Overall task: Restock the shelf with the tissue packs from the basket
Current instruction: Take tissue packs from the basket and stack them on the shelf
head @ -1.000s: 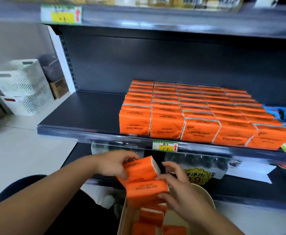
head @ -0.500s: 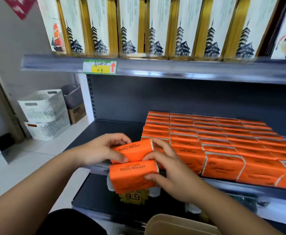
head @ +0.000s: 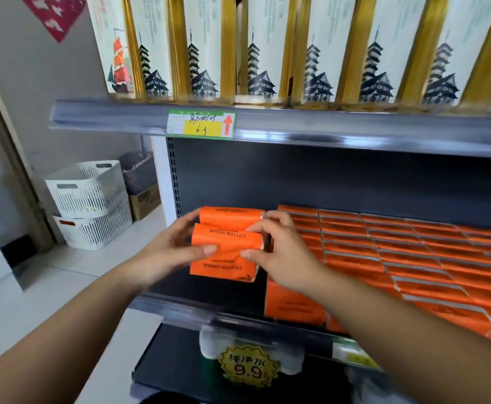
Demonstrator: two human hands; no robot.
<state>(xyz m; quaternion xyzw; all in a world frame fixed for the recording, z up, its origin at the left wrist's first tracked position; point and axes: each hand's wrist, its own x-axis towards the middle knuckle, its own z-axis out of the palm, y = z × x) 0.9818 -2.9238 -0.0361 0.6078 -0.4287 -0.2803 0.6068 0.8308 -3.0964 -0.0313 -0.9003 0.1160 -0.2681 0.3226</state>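
Gripping tissue packs (head: 226, 243) at shelf (head: 186, 309); white crates (head: 89, 205) left.

Bare forearms (head: 63, 330), left hand (head: 162, 255), right hand (head: 282, 258), short plain fingernails (head: 210, 249), dark garment (head: 162, 398) below

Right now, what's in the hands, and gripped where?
Stacked orange tissue packs, clamped between both hands: left hand at the left ends, right hand at the right ends.

A retail shop is indicated: metal shelves (head: 355, 132) are fitted with price labels (head: 200, 125), identical orange tissue packs (head: 413, 258) are ranked in rows, and a starburst price sticker (head: 248, 367) is displayed.
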